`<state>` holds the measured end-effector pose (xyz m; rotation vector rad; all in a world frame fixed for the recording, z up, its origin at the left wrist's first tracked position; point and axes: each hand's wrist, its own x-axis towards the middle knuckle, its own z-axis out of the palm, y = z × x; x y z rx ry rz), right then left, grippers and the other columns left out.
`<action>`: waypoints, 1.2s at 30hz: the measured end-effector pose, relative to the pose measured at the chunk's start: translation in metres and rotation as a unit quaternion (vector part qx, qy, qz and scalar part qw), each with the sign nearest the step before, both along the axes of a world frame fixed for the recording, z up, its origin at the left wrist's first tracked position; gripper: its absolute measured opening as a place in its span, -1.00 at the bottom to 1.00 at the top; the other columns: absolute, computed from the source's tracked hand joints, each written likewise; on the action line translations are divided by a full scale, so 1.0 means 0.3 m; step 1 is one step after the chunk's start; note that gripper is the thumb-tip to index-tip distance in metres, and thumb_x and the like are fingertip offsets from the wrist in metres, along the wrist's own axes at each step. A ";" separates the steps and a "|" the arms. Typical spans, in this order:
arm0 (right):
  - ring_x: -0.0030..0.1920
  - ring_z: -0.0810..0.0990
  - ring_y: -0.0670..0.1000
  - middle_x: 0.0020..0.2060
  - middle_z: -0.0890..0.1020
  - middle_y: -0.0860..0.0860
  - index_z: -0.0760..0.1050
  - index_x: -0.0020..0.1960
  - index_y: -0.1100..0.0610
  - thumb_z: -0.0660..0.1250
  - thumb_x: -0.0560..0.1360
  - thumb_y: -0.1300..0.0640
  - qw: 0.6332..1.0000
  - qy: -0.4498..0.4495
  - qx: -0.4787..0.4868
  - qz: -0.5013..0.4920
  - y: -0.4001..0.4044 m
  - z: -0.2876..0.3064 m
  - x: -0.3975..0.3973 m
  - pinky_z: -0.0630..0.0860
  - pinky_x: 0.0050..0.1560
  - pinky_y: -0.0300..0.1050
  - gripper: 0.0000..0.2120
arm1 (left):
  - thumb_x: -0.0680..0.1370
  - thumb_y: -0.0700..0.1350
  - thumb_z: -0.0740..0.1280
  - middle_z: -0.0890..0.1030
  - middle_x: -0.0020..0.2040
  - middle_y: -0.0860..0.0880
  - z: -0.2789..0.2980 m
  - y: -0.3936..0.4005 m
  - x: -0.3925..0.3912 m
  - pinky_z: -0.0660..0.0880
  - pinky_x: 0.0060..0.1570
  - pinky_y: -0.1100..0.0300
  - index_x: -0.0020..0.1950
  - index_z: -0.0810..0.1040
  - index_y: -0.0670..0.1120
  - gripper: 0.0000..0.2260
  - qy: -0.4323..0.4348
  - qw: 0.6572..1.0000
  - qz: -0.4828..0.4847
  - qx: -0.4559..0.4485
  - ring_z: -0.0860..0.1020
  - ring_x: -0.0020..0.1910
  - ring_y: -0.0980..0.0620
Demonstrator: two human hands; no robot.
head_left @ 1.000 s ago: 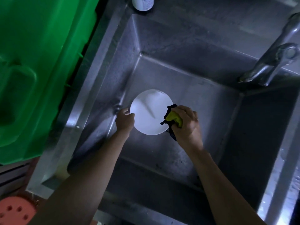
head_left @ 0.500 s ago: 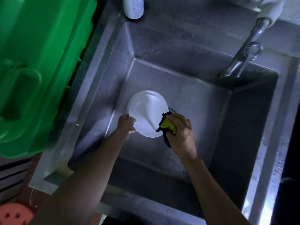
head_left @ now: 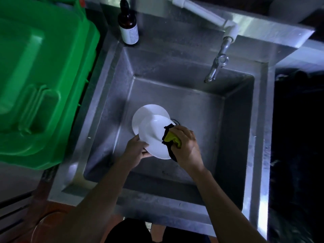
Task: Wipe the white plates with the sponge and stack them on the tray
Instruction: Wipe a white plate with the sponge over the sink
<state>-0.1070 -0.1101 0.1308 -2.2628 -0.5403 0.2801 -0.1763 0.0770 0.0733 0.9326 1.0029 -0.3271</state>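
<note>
Inside the steel sink [head_left: 201,109], my left hand [head_left: 135,149] grips the near-left rim of a white plate [head_left: 154,135] and holds it tilted above the basin floor. A second white plate [head_left: 145,113] lies flat underneath it, partly covered. My right hand [head_left: 186,148] grips a yellow and black sponge [head_left: 171,138] and presses it against the raised plate's right edge. No tray shows in the view.
A tap [head_left: 216,68] hangs over the sink's back right. A brown pump bottle [head_left: 128,27] stands on the back left rim. A big green plastic bin lid [head_left: 40,81] fills the left side. A dark counter lies to the right.
My left hand has lifted the top plate up and toward me, uncovering a second plate beneath. The sponge hand stayed at its right edge. The camera tipped up, showing more of the tap and bottle.
</note>
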 end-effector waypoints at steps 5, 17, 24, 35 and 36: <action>0.21 0.49 0.17 0.24 0.59 0.03 0.59 0.23 0.08 0.34 0.33 0.29 1.000 -0.001 0.003 -0.002 0.026 0.087 -0.054 0.51 0.23 0.07 -0.53 | 0.49 -0.46 0.23 0.66 0.18 -0.15 0.120 -0.027 -0.016 0.66 -0.10 -0.15 0.31 0.59 0.01 -0.48 -0.032 0.999 -0.016 0.001 0.64 0.12 -0.25; 0.46 0.32 0.28 0.47 0.39 0.19 0.40 0.46 0.23 0.26 0.58 0.24 0.993 -0.064 -0.070 0.069 0.003 0.223 -0.134 0.28 0.44 0.27 -0.55 | 0.41 -0.48 0.23 0.65 -0.02 -0.24 0.358 -0.032 -0.037 0.62 -0.05 -0.23 0.16 0.65 -0.14 -0.56 -0.107 0.994 -0.030 0.021 0.63 -0.07 -0.20; 0.45 0.31 0.33 0.46 0.36 0.24 0.37 0.47 0.28 0.26 0.50 0.41 0.985 -0.121 -0.099 0.071 -0.035 0.293 -0.113 0.25 0.44 0.30 -0.47 | 0.36 -0.44 0.30 0.67 -0.03 -0.21 0.466 -0.043 -0.037 0.59 0.01 -0.31 0.10 0.65 -0.12 -0.61 -0.149 0.988 -0.026 0.016 0.63 -0.06 -0.21; 0.48 0.21 0.24 0.52 0.27 0.13 0.30 0.52 0.18 0.24 0.48 0.37 0.984 -0.119 -0.130 -0.012 -0.016 0.319 -0.013 0.34 0.36 0.25 -0.40 | 0.23 -0.33 0.37 0.67 0.06 -0.22 0.511 -0.010 -0.070 0.62 -0.08 -0.23 0.16 0.67 -0.11 -0.50 -0.161 0.984 -0.070 0.034 0.65 -0.07 -0.24; 0.48 0.21 0.24 0.52 0.27 0.13 0.30 0.52 0.18 0.23 0.48 0.37 0.984 -0.123 -0.126 -0.011 -0.007 0.323 -0.005 0.34 0.36 0.25 -0.39 | 0.23 -0.33 0.37 0.67 0.05 -0.22 0.513 -0.007 -0.073 0.65 -0.13 -0.17 0.16 0.67 -0.11 -0.50 -0.162 0.983 -0.076 0.033 0.66 -0.08 -0.23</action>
